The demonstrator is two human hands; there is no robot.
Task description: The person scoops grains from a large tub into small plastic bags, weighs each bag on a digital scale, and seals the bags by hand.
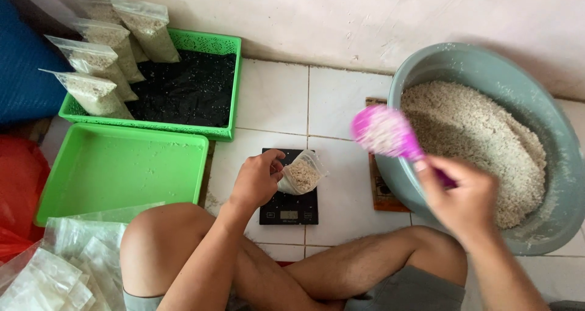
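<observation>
Filled bags (pixel 97 73) lean in the far green tray (pixel 207 42), with an empty tray (pixel 122 164) nearer me. My left hand (pixel 256 180) pinches a small bag (pixel 301 175) open on the black scale (pixel 289 210) so it can take grain. My right hand (pixel 460 195) grips a loaded pink scoop (pixel 384 131) between the bag and the grey basin (pixel 487 67) of grain; nothing blocks the way.

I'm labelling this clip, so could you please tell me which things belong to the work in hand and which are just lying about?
In use:
left hand holding small bag over black scale
right hand with pink scoop
grey basin of grain

Lying about:
filled bags in green basket
green tray
clear bags
</observation>
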